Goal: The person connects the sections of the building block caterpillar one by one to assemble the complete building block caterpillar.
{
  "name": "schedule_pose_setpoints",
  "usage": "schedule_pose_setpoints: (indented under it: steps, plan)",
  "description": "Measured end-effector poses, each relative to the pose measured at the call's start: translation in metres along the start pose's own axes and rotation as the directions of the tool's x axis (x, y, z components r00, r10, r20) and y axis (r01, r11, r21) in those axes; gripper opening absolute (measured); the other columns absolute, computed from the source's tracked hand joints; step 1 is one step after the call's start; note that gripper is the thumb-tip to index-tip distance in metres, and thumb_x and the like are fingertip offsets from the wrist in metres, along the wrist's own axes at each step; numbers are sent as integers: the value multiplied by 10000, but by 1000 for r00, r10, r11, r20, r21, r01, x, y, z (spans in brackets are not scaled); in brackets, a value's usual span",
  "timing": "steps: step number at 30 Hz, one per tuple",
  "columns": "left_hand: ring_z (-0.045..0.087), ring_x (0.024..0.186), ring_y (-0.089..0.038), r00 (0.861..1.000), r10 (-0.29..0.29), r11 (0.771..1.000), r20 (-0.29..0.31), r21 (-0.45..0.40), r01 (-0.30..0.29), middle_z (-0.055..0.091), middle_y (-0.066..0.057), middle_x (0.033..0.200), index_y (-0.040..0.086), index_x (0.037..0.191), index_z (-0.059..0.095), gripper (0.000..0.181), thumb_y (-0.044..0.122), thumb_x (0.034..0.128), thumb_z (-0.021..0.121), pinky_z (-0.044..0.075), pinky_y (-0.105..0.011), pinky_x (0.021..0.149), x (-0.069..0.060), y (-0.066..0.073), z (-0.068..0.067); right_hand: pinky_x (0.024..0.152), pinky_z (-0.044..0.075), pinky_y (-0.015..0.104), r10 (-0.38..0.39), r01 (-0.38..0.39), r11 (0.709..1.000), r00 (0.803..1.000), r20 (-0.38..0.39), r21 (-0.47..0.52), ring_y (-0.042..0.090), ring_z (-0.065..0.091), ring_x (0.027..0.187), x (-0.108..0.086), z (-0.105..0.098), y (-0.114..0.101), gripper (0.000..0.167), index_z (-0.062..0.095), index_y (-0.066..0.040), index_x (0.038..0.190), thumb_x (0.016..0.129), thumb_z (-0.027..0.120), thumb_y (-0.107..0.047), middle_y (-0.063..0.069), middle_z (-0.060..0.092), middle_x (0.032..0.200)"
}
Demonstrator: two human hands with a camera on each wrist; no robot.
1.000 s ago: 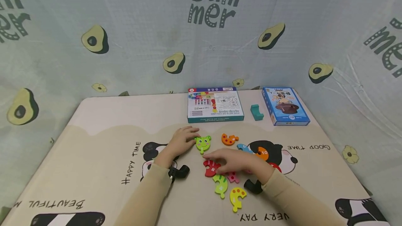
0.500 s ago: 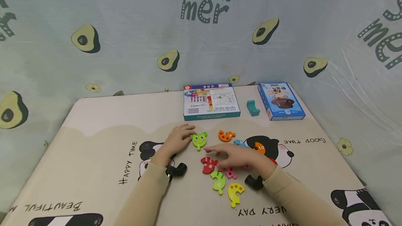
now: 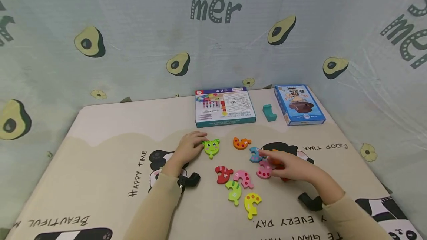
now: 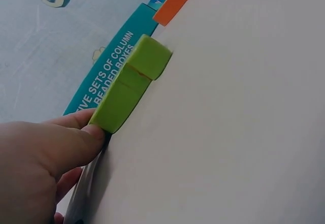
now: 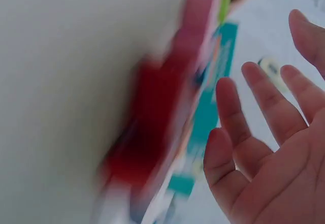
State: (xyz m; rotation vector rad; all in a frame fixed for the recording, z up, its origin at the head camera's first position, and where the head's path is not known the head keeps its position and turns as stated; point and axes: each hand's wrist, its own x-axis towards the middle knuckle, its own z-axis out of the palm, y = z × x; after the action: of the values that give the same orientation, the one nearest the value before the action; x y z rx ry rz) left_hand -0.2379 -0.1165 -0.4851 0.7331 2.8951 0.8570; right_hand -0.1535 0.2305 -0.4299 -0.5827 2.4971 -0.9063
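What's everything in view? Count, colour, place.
frog piece: 1, green, leftmost
orange piece: 1, orange, rear
blue piece: 1, blue, centre right
red piece: 1, red, centre
pink pieces: 2, pink, right of red
striped piece: 1, green, below red
yellow piece: 1, yellow, nearest
partly covered pieces: unclear, orange, red, under right hand
bead box: 1, white, teal, far edge
blue box: 1, blue, far right
teal block: 1, teal, between boxes
table: 1, beige, underneath
cloth: 1, grey, behind
wrist devices: 2, black, wrists
sleeves: 2, beige, forearms
left hand: 1, pinching frog piece
right hand: 1, over pieces
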Motion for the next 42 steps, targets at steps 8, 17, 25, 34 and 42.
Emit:
schedule_pose_setpoints:
  steps: [8, 17, 25, 34, 42]
  plan:
    - [372, 1300, -262, 1000, -11, 1000, -26, 6, 11, 528, -34, 1314, 139, 1112, 648, 251, 143, 887, 536, 224, -480, 1089, 1, 3, 0, 955, 363, 569, 88, -90, 995, 995, -56, -34, 336, 439, 1207, -35, -11, 29, 632, 415, -171, 1364, 799, 682, -263, 82, 497, 1330]
    - [363, 1309, -260, 1000, -2, 1000, 0, 3, 2, 523, -25, 1320, 143, 1125, 642, 257, 163, 900, 520, 214, -475, 1095, 0, 3, 0, 919, 396, 576, 78, -82, 992, 996, -46, -98, 386, 406, 1214, -41, -3, 35, 571, 470, -230, 1316, 789, 689, -213, 131, 423, 1363]
    - [375, 1300, -258, 1000, 4, 1000, -20, 15, -4, 531, -21, 1312, 151, 1120, 644, 255, 152, 895, 525, 229, -479, 1085, 0, 2, 1, 835, 490, 382, 37, -35, 986, 999, 7, -162, 281, 431, 1087, -39, -3, 35, 390, 622, -271, 1153, 785, 683, -159, 79, 438, 1212]
    - [362, 1309, -247, 1000, 1, 1000, -25, 15, -1, 527, -2, 1315, 170, 1124, 642, 254, 164, 901, 521, 217, -469, 1094, 4, 0, 1, 871, 444, 491, 123, -112, 987, 988, 93, -111, 274, 428, 1078, -36, -2, 35, 532, 547, -225, 1254, 750, 710, -183, 90, 414, 1246]
    - [373, 1300, -255, 1000, -1, 1000, -24, 2, 1, 540, -18, 1301, 153, 1113, 649, 248, 157, 891, 537, 220, -479, 1089, 0, 1, 3, 812, 496, 379, 145, -138, 975, 989, 25, -173, 195, 458, 1005, -32, 2, 36, 479, 582, -232, 1136, 695, 766, -237, 15, 438, 1158]
